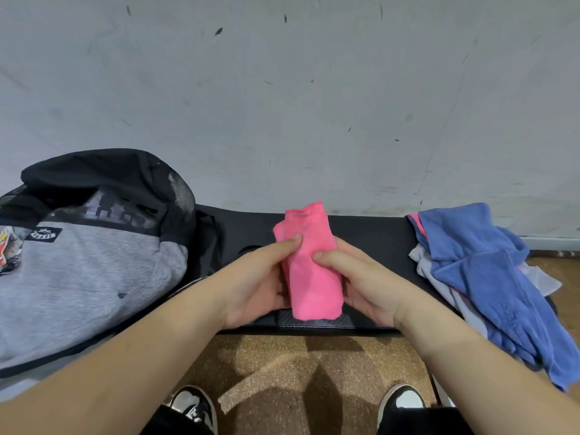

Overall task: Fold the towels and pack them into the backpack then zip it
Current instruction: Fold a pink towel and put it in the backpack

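Both hands grip a folded pink towel (310,271): left hand (257,277) and right hand (361,277) closed on its sides. Grey-black backpack (88,262) lies left of them; blue towel pile (489,277) right.

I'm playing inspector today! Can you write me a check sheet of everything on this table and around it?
Surface: black table, bare in the middle.
Job's things: pink towel folded into a narrow strip, held above the table; unfolded pile of towels, blue on top, at the right, hanging over the edge; grey and black backpack at the left, opening not visible.
Clutter: nothing seen.
Grippers: left hand and right hand both grip the pink towel, thumbs on top.
Cables: nothing seen.
Surroundings: scuffed pale wall behind; brown floor; two black and white shoes below.
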A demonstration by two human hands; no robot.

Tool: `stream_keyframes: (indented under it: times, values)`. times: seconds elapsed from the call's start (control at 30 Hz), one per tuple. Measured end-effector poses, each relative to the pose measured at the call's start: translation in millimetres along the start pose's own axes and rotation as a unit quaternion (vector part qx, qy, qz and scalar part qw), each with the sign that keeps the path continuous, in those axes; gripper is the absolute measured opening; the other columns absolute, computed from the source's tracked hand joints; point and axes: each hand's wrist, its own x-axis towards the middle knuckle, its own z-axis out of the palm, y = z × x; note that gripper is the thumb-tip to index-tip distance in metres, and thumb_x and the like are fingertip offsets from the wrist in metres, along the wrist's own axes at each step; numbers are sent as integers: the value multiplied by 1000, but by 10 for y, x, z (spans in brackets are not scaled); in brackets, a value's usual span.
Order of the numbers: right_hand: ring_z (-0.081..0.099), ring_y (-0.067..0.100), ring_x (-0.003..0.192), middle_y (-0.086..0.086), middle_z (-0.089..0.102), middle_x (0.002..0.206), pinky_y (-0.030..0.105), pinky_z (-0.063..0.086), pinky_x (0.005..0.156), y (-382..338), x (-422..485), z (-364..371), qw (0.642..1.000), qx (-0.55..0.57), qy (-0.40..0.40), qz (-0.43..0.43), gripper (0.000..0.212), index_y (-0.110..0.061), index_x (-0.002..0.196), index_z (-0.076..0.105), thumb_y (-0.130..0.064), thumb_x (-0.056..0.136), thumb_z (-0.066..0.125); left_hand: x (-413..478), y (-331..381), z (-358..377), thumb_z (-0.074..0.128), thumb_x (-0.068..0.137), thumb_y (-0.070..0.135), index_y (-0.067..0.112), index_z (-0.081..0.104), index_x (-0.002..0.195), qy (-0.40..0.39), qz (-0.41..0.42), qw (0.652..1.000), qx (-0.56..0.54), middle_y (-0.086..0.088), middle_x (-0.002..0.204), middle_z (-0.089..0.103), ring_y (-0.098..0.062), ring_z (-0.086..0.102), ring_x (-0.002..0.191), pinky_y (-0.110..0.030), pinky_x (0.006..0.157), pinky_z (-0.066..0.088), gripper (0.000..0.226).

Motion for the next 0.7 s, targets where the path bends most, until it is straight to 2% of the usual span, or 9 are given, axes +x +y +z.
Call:
stream_keyframes:
  times: [0.07,0.13,0.23,0.3,0.4,0.47,0.53,0.63,0.7]
  values:
    - [66,18,124,1,68,133,45,49,109,-17,40,21,995,-98,25,-17,42,-42,131,64,-42,89,66,20,30,22,52,106,39,11,65,136,31,38,999,4,-11,126,76,-26,71,121,-47,111,49,43]
    - [66,20,123,6,64,133,46,50,109,-48,61,39,985,-156,59,-41,41,-43,125,69,-51,84,71,36,59,14,50,108,38,13,68,132,54,74,995,47,-8,124,77,-24,72,119,-45,111,49,39]
    - [73,23,107,19,71,124,37,58,90,-61,81,42,991,-47,101,-73,42,-20,123,71,-35,86,82,37,27,18,48,108,43,21,70,124,90,88,984,126,0,114,80,-18,75,109,-39,101,54,35]
    - [74,26,102,20,75,119,36,58,85,-74,85,75,991,-6,116,-72,40,-10,122,70,-24,86,81,13,-17,43,47,108,46,27,71,119,116,97,967,203,8,108,81,-10,75,103,-32,91,54,33]
    - [75,26,101,13,78,113,43,59,88,-67,109,88,988,11,139,-63,29,-10,123,68,-9,94,72,4,-56,40,50,107,45,29,72,118,145,123,957,221,10,110,79,-8,74,104,-26,86,54,29]
    - [75,25,102,11,79,113,45,60,90,-92,106,77,986,24,153,-65,29,-12,124,68,-6,95,70,21,-42,-8,62,103,38,27,74,111,184,179,937,236,7,104,79,-11,73,97,-25,78,52,19]
    - [74,27,107,10,78,117,47,60,94,-102,102,74,986,40,146,-72,34,-13,127,67,-6,94,71,32,-17,-47,70,99,31,27,78,106,210,228,921,235,8,96,79,-7,72,88,-23,71,51,11]
    - [73,25,108,10,76,122,46,55,99,-92,100,89,989,50,116,-81,40,-15,131,67,-13,92,73,14,16,-53,66,102,29,27,80,103,205,244,926,203,11,86,78,1,69,75,-16,61,49,15]
    - [72,25,109,13,75,123,45,55,100,-108,92,81,989,78,96,-86,41,-13,133,66,-13,92,71,3,26,-41,58,107,29,23,81,100,191,237,933,193,12,82,76,2,65,71,-15,61,48,25]
